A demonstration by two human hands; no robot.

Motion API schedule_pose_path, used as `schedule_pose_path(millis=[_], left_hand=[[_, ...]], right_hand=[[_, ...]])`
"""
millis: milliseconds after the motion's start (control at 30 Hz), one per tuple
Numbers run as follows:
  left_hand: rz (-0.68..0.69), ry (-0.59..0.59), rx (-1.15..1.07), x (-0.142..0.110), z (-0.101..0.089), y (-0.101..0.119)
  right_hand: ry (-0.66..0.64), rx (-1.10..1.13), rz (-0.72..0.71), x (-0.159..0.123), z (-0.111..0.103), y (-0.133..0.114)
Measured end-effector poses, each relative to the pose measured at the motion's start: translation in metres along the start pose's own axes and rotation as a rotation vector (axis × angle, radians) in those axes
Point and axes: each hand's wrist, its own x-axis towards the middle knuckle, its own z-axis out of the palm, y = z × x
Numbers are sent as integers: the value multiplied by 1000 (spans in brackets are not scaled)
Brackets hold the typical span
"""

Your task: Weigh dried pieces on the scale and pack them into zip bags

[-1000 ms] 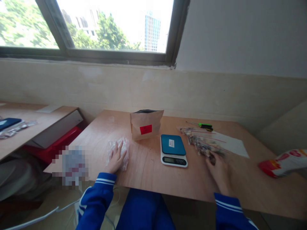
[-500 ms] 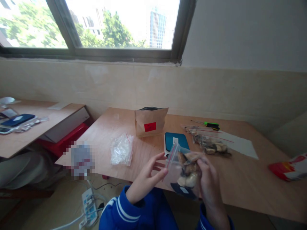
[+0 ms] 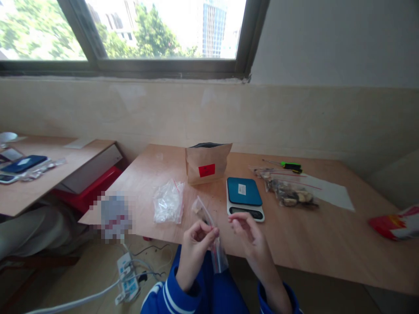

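Observation:
My left hand [image 3: 195,239] pinches a small clear zip bag [image 3: 212,244] with a red seal strip, held edge-on just below the table's front edge. One end of the bag sticks up above my fingers and the other hangs toward my lap. My right hand [image 3: 249,231] hovers just right of the bag with its fingers loosely apart and nothing in them. Behind my hands stands a small digital scale [image 3: 244,197] with a blue top. A brown paper pouch [image 3: 207,163] with a red label stands open behind it.
A heap of empty clear bags [image 3: 168,203] lies left of the scale. Filled bags [image 3: 290,194], a white sheet [image 3: 332,192] and a green-handled tool [image 3: 290,165] lie to the right. A red snack packet [image 3: 393,222] sits far right. A power strip [image 3: 127,279] lies on the floor, and a second desk [image 3: 29,183] is at the left.
My right hand picked a filled bag off the table's right side, and my left hand left the heap of empty bags. The bag now sits in my left hand and my right hand has let go.

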Motion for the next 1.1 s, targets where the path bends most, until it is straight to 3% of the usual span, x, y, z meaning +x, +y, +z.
schedule_pose_path(millis=[33,100,267,433,633,900,1100], left_hand=[[12,31,14,1,-1,0],[37,71,51,1,-2,-1],[150,85,203,-2,-4,-14],[269,84,409,-4,-3,-23],[335,-61,329,-11,1,-14],[200,-87,243,-12,-1,-9],[218,-66,323,0,-5,-11]], right_hand=[[-106,13,9,-3,3,-4],[-195,19,16,-9,11,-10],[-62,-95,-63,-13,30,-9],[-4,-121,-107,-12,32,-9],[14,-202,-134,-13,25,-8],[-6,-178,-77,-14,21,-5],[-48,-125,-40,-13,23,-11]])
